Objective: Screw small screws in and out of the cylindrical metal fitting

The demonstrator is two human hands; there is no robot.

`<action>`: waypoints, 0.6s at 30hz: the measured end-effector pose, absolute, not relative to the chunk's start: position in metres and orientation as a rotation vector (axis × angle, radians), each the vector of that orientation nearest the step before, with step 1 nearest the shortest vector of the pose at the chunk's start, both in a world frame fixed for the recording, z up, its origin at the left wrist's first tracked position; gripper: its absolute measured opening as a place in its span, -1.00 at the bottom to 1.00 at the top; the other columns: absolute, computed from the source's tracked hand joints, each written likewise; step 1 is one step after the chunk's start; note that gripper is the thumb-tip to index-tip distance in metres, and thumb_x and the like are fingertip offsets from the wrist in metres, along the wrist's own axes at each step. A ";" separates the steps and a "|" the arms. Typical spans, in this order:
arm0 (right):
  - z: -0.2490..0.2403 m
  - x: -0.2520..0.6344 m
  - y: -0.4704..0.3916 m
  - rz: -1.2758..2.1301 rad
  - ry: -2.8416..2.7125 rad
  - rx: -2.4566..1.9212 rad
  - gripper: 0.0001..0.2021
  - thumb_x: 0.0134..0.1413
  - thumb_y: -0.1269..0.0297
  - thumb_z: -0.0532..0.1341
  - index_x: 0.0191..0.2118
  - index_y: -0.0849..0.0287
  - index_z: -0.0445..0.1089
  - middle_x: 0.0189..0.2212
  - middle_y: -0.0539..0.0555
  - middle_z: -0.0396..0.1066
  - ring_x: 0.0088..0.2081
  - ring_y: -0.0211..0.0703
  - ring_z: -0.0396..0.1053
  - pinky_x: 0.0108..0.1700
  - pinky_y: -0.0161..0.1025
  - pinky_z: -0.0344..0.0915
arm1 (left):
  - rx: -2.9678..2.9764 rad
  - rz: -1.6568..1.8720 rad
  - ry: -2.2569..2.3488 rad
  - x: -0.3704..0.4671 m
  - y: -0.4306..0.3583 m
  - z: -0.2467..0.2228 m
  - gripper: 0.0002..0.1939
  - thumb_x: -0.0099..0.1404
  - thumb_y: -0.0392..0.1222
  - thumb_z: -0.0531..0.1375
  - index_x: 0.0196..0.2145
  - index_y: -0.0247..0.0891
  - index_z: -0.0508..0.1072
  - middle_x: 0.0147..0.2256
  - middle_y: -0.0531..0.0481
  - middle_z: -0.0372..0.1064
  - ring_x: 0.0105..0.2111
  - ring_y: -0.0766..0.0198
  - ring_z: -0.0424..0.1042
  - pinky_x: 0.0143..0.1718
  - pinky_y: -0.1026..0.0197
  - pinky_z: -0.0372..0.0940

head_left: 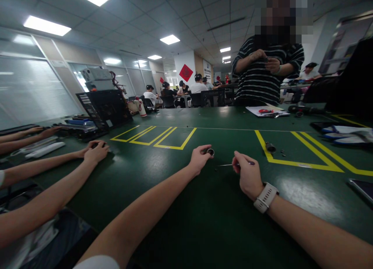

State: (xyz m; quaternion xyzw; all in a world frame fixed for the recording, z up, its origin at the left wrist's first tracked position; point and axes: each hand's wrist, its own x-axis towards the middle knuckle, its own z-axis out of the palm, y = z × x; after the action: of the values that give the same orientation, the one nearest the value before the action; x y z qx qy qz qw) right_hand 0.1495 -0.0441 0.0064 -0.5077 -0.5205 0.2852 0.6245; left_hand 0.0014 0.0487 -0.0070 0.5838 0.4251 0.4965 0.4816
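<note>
My left hand is closed around a small dark cylindrical part whose round, light-rimmed end faces right. To the right, my right hand grips a thin screwdriver by its dark handle, and the shaft points left. A tiny dark piece lies on the green table near the tool's tip. Another dark cylindrical part rests beside yellow tape at the right, with several small pieces next to it.
A co-worker's hands work at the left. Someone in a striped shirt stands across the table, behind a white sheet with tools. White-and-blue gloves and a phone-like device lie at the right; an open computer case stands back left.
</note>
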 end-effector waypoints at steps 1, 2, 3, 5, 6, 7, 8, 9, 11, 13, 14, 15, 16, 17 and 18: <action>0.005 0.150 -0.042 0.678 -1.153 -1.162 -0.61 0.08 -0.01 0.02 -0.62 0.12 0.19 -0.73 -0.10 0.10 -0.66 -0.28 0.12 -0.63 -0.31 0.09 | 1.413 1.221 1.022 0.001 0.050 -0.008 -0.54 -0.05 -0.57 0.18 -0.16 -0.33 0.44 -0.19 -0.10 0.42 -0.33 0.29 0.45 -0.23 0.17 0.40; 0.004 0.149 -0.041 0.701 -1.125 -1.160 -0.62 0.07 -0.01 0.04 -0.63 0.12 0.19 -0.73 -0.10 0.10 -0.66 -0.28 0.11 -0.64 -0.32 0.08 | 1.404 1.231 1.008 0.001 0.051 -0.009 -0.54 -0.06 -0.58 0.19 -0.16 -0.33 0.44 -0.17 -0.11 0.40 -0.30 0.26 0.44 -0.22 0.16 0.40; 0.003 0.149 -0.040 0.720 -1.109 -1.160 -0.62 0.05 0.00 0.05 -0.64 0.12 0.19 -0.73 -0.10 0.09 -0.66 -0.28 0.10 -0.64 -0.32 0.07 | 1.397 1.241 0.998 0.002 0.052 -0.010 -0.54 -0.08 -0.58 0.21 -0.17 -0.33 0.44 -0.16 -0.11 0.40 -0.27 0.25 0.43 -0.22 0.14 0.40; 0.003 0.147 -0.040 0.751 -1.101 -1.165 -0.63 0.04 0.03 0.08 -0.65 0.13 0.21 -0.72 -0.09 0.10 -0.65 -0.29 0.10 -0.62 -0.33 0.06 | 1.401 1.247 0.991 0.002 0.052 -0.011 -0.57 -0.09 -0.57 0.23 -0.21 -0.34 0.44 -0.19 -0.11 0.40 -0.25 0.23 0.42 -0.21 0.12 0.40; 0.004 0.147 -0.041 0.761 -1.103 -1.170 -0.64 0.03 0.04 0.09 -0.65 0.14 0.22 -0.72 -0.09 0.11 -0.64 -0.29 0.10 -0.62 -0.32 0.05 | 1.407 1.244 0.993 0.002 0.052 -0.010 -0.58 -0.10 -0.56 0.23 -0.23 -0.34 0.44 -0.21 -0.10 0.41 -0.26 0.24 0.42 -0.20 0.12 0.39; 0.005 0.146 -0.042 0.767 -1.105 -1.176 -0.64 0.03 0.05 0.09 -0.65 0.14 0.23 -0.72 -0.09 0.11 -0.64 -0.29 0.09 -0.61 -0.32 0.05 | 1.413 1.241 0.995 0.002 0.051 -0.010 -0.60 -0.10 -0.56 0.24 -0.25 -0.35 0.44 -0.23 -0.09 0.41 -0.27 0.24 0.42 -0.19 0.12 0.39; 0.005 0.146 -0.043 0.770 -1.107 -1.182 -0.64 0.04 0.05 0.09 -0.65 0.14 0.23 -0.72 -0.09 0.11 -0.64 -0.28 0.09 -0.61 -0.32 0.04 | 1.418 1.238 0.995 0.002 0.050 -0.009 -0.61 -0.10 -0.56 0.24 -0.26 -0.35 0.44 -0.25 -0.09 0.42 -0.28 0.25 0.43 -0.19 0.11 0.38; 0.006 0.146 -0.044 0.772 -1.108 -1.190 -0.64 0.04 0.05 0.09 -0.64 0.14 0.23 -0.72 -0.09 0.11 -0.64 -0.28 0.08 -0.61 -0.32 0.04 | 1.422 1.235 0.995 0.002 0.050 -0.008 -0.63 -0.10 -0.56 0.23 -0.27 -0.36 0.43 -0.26 -0.09 0.42 -0.29 0.25 0.43 -0.19 0.11 0.38; 0.006 0.147 -0.044 0.771 -1.112 -1.206 -0.64 0.04 0.05 0.08 -0.64 0.14 0.23 -0.72 -0.10 0.10 -0.64 -0.28 0.08 -0.61 -0.31 0.03 | 1.424 1.230 0.993 0.002 0.049 -0.007 -0.64 -0.10 -0.56 0.23 -0.29 -0.36 0.43 -0.28 -0.08 0.42 -0.30 0.25 0.42 -0.20 0.10 0.38; 0.005 0.147 -0.043 0.765 -1.117 -1.223 -0.64 0.05 0.05 0.07 -0.64 0.13 0.23 -0.73 -0.10 0.09 -0.64 -0.27 0.08 -0.60 -0.31 0.03 | 1.427 1.234 1.001 0.002 0.048 -0.007 -0.65 -0.11 -0.55 0.23 -0.30 -0.36 0.43 -0.29 -0.07 0.42 -0.30 0.25 0.42 -0.19 0.08 0.37; 0.004 0.147 -0.042 0.761 -1.122 -1.233 -0.64 0.05 0.05 0.07 -0.64 0.13 0.22 -0.73 -0.10 0.09 -0.64 -0.28 0.07 -0.60 -0.31 0.02 | 1.428 1.238 1.007 0.003 0.048 -0.007 -0.65 -0.12 -0.55 0.24 -0.31 -0.36 0.44 -0.30 -0.07 0.42 -0.30 0.25 0.43 -0.17 0.07 0.36; 0.003 0.147 -0.041 0.757 -1.128 -1.243 -0.64 0.05 0.06 0.06 -0.64 0.13 0.22 -0.73 -0.11 0.08 -0.64 -0.28 0.07 -0.60 -0.31 0.02 | 1.429 1.241 1.011 0.003 0.049 -0.007 -0.65 -0.12 -0.55 0.24 -0.31 -0.36 0.44 -0.30 -0.06 0.42 -0.30 0.25 0.43 -0.15 0.07 0.35; 0.002 0.147 -0.040 0.753 -1.137 -1.255 -0.64 0.06 0.06 0.06 -0.64 0.13 0.22 -0.73 -0.11 0.08 -0.64 -0.28 0.07 -0.60 -0.31 0.02 | 1.429 1.242 1.013 0.003 0.049 -0.008 -0.65 -0.13 -0.56 0.24 -0.31 -0.36 0.44 -0.30 -0.06 0.42 -0.30 0.26 0.43 -0.13 0.06 0.35; 0.002 0.146 -0.039 0.748 -1.149 -1.267 -0.64 0.06 0.06 0.05 -0.64 0.14 0.22 -0.73 -0.11 0.08 -0.64 -0.28 0.08 -0.60 -0.31 0.02 | 1.428 1.242 1.012 0.003 0.049 -0.008 -0.65 -0.13 -0.56 0.24 -0.31 -0.35 0.44 -0.30 -0.06 0.43 -0.30 0.26 0.43 -0.12 0.06 0.34; 0.002 0.146 -0.039 0.740 -1.163 -1.280 -0.64 0.07 0.07 0.04 -0.64 0.14 0.22 -0.73 -0.10 0.08 -0.64 -0.28 0.08 -0.60 -0.31 0.02 | 1.426 1.238 1.008 0.003 0.049 -0.008 -0.65 -0.12 -0.55 0.24 -0.31 -0.35 0.44 -0.30 -0.06 0.43 -0.30 0.26 0.43 -0.12 0.06 0.34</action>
State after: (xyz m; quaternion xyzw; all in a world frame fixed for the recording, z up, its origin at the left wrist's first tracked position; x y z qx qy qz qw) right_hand 0.1463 -0.0393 0.0018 -0.5497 -0.4996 0.3178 0.5893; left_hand 0.0026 0.0491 -0.0080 0.5844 0.4132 0.5074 0.4798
